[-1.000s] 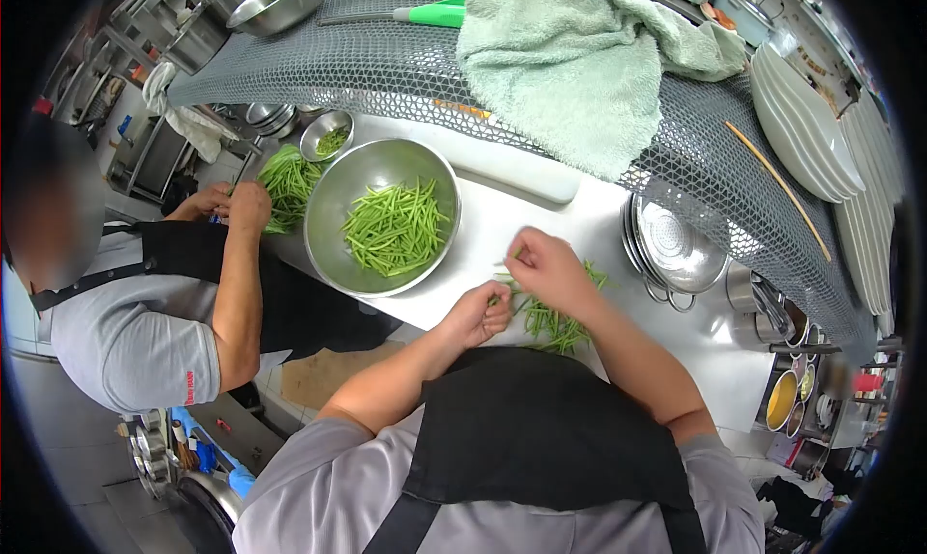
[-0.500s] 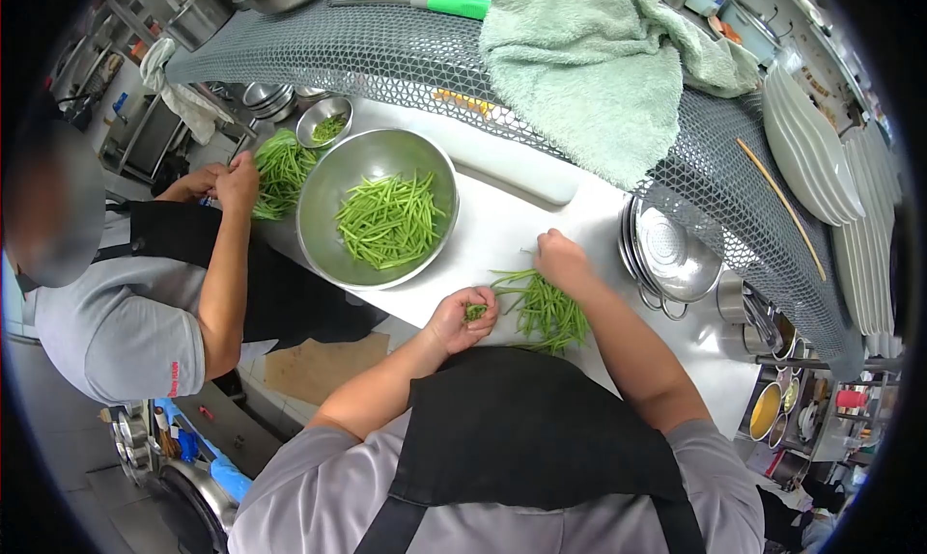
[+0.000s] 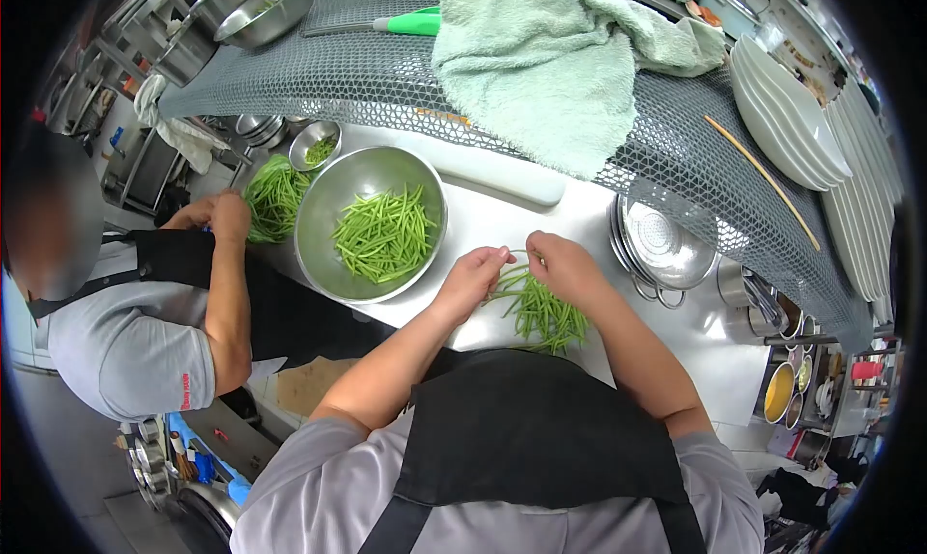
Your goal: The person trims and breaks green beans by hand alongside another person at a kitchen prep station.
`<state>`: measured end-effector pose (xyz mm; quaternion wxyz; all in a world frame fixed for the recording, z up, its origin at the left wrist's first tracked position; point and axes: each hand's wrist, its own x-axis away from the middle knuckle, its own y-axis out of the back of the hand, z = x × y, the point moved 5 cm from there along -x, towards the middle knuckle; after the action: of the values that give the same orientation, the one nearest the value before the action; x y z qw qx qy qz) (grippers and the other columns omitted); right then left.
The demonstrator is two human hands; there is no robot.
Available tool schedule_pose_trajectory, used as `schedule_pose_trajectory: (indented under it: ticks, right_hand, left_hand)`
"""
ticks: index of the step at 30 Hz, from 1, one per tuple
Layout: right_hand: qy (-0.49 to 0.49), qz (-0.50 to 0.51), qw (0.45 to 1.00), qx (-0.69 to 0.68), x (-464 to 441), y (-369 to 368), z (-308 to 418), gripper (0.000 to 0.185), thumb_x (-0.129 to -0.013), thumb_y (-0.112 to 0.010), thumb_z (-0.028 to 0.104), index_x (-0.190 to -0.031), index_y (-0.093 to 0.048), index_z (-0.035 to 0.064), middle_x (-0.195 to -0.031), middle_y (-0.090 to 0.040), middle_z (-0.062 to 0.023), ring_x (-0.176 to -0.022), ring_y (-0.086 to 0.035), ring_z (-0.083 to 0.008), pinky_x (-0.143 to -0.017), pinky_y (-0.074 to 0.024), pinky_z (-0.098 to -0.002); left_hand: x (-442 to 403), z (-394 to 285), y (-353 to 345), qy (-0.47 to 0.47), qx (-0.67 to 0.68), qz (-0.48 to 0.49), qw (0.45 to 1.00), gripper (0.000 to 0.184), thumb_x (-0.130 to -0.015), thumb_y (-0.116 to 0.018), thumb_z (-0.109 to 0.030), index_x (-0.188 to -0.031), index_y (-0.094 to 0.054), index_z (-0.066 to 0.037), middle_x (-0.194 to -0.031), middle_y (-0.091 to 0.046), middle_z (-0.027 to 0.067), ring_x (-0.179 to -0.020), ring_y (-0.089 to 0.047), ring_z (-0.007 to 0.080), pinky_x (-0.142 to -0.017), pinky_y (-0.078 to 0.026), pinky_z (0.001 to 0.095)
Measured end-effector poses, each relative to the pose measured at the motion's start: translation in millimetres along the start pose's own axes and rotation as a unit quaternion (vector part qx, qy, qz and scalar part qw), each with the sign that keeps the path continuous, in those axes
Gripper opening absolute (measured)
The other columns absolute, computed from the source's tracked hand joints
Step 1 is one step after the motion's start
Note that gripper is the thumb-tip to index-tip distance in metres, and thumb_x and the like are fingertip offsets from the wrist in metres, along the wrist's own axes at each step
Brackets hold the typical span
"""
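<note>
My left hand [image 3: 473, 282] is closed, with thumb and finger pinched at one end of a thin green bean [image 3: 519, 252]. Opposite it, my right hand [image 3: 562, 267] pinches near the bean's other end, so the bean spans the small gap between both hands. Under and beside my hands lies a loose pile of long green beans [image 3: 547, 313] on the white work surface [image 3: 473, 334]. Whatever my left palm may contain is hidden from view. Left of my hands stands a large steel bowl [image 3: 322, 197] with a heap of green beans [image 3: 384, 234] in it.
A co-worker [image 3: 145, 313] at left handles a bunch of greens [image 3: 275, 197] beside a small steel bowl [image 3: 328, 132]. Steel strainers [image 3: 666, 245] sit at right. A mesh-covered shelf [image 3: 367, 86] overhangs the back, carrying a green towel [image 3: 541, 81] and stacked white plates [image 3: 787, 120].
My left hand has risen and moved right, turning its palm out of sight; earlier, small green pieces showed in it. My right hand has shifted slightly left. The bean now spans both hands.
</note>
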<state>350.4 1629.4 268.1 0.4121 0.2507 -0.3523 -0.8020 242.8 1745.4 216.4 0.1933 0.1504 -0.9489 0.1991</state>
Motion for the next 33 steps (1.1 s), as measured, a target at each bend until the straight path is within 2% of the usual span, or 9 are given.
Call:
schedule_pose_trajectory:
  ticks: [5, 9, 12, 14, 17, 19, 23, 25, 33]
  right_hand:
    - [0.052, -0.018, 0.998, 0.017, 17.3, 0.3, 1.6, 0.008, -0.085, -0.058, 0.012, -0.09, -0.056, 0.0059, -0.081, -0.062, -0.0154, -0.078, -0.061, -0.0369, -0.068, -0.0482, -0.0463]
    - [0.044, 0.002, 0.999, 0.016, 26.6, -5.5, 0.6, 0.009, -0.086, -0.057, 0.011, -0.091, -0.056, 0.0047, -0.082, -0.061, -0.0152, -0.077, -0.059, -0.0385, -0.068, -0.0484, -0.0466]
    - [0.106, -0.064, 0.99, -0.07, 31.7, -16.5, 8.0, 0.008, -0.089, -0.056, 0.01, -0.091, -0.055, 0.0025, -0.079, -0.06, -0.0122, -0.067, -0.061, -0.0297, -0.061, -0.0493, -0.0401]
    - [-0.187, 0.045, 0.876, -0.443, 36.7, -39.0, -9.4, 0.008, -0.093, -0.053, 0.009, -0.091, -0.054, 0.0012, -0.077, -0.058, -0.0065, -0.059, -0.057, -0.0157, -0.054, -0.0462, -0.0299]
    - [-0.158, 0.003, 0.886, -0.437, 37.5, -37.8, -6.9, 0.009, -0.095, -0.051, 0.01, -0.092, -0.054, 0.0022, -0.076, -0.056, -0.0023, -0.057, -0.052, -0.0068, -0.051, -0.0421, -0.0229]
    - [-0.133, -0.012, 0.904, -0.407, 38.2, -35.6, -7.2, 0.008, -0.095, -0.051, 0.01, -0.092, -0.054, 0.0027, -0.076, -0.056, -0.0021, -0.057, -0.052, -0.0075, -0.051, -0.0421, -0.0231]
    - [-0.168, -0.036, 0.874, -0.455, 30.8, -17.7, -9.9, 0.009, -0.095, -0.053, 0.012, -0.093, -0.055, 0.0035, -0.075, -0.056, -0.0014, -0.058, -0.052, -0.0075, -0.05, -0.0416, -0.0222]
    - [-0.179, -0.037, 0.856, -0.483, 25.0, -9.7, -14.9, 0.01, -0.096, -0.053, 0.013, -0.094, -0.055, 0.0033, -0.076, -0.056, -0.0013, -0.058, -0.052, -0.0075, -0.051, -0.0412, -0.0219]
    - [-0.191, -0.009, 0.86, -0.472, 31.1, -2.6, -4.9, 0.014, -0.095, -0.058, 0.017, -0.096, -0.056, 0.0023, -0.075, -0.056, -0.0011, -0.058, -0.051, -0.0071, -0.052, -0.0402, -0.0213]
  left_hand:
    - [-8.9, 6.1, -4.7, -0.053, -0.132, -0.02, 0.99, 0.021, -0.096, -0.057, -0.025, -0.092, -0.062, -0.005, -0.064, -0.046, -0.0042, -0.055, -0.035, 0.0048, -0.049, -0.028, 0.022]
    - [-4.2, 7.5, -13.2, -0.03, 0.007, 0.055, 0.998, 0.014, -0.095, -0.057, -0.02, -0.09, -0.059, -0.006, -0.062, -0.041, -0.0054, -0.053, -0.032, 0.005, -0.048, -0.026, 0.022]
    - [2.9, 6.5, -18.2, 0.022, 0.159, 0.113, 0.981, 0.012, -0.095, -0.056, -0.017, -0.09, -0.057, -0.007, -0.061, -0.039, -0.0061, -0.052, -0.029, 0.0051, -0.047, -0.025, 0.0219]
    - [3.6, 9.2, -19.6, 0.043, 0.234, 0.138, 0.961, 0.011, -0.095, -0.056, -0.016, -0.089, -0.056, -0.007, -0.061, -0.037, -0.0065, -0.051, -0.028, 0.0052, -0.046, -0.024, 0.0218]
    - [2.9, 18.0, -16.2, 0.03, 0.153, 0.127, 0.98, 0.01, -0.094, -0.056, -0.015, -0.088, -0.057, -0.007, -0.06, -0.037, -0.0063, -0.05, -0.029, 0.0052, -0.045, -0.024, 0.0222]
    - [4.2, 14.1, -13.5, -0.024, -0.135, 0.049, 0.989, 0.009, -0.093, -0.054, -0.012, -0.086, -0.056, -0.007, -0.06, -0.037, -0.0053, -0.053, -0.031, 0.006, -0.046, -0.024, 0.0213]
    - [8.6, 27.1, -11.4, -0.077, -0.218, 0.051, 0.972, 0.01, -0.093, -0.052, -0.01, -0.085, -0.056, -0.006, -0.06, -0.037, -0.0045, -0.053, -0.031, 0.0063, -0.046, -0.024, 0.0218]
    - [12.3, 37.4, -9.9, 0.062, 0.106, 0.099, 0.987, 0.012, -0.093, -0.052, -0.014, -0.086, -0.056, -0.006, -0.06, -0.038, -0.0041, -0.052, -0.032, 0.0069, -0.045, -0.023, 0.0223]
    - [17.3, 16.2, -24.6, 0.05, 0.108, 0.156, 0.981, 0.016, -0.094, -0.045, -0.011, -0.087, -0.055, -0.001, -0.06, -0.037, -0.0018, -0.05, -0.031, 0.0074, -0.045, -0.024, 0.0219]
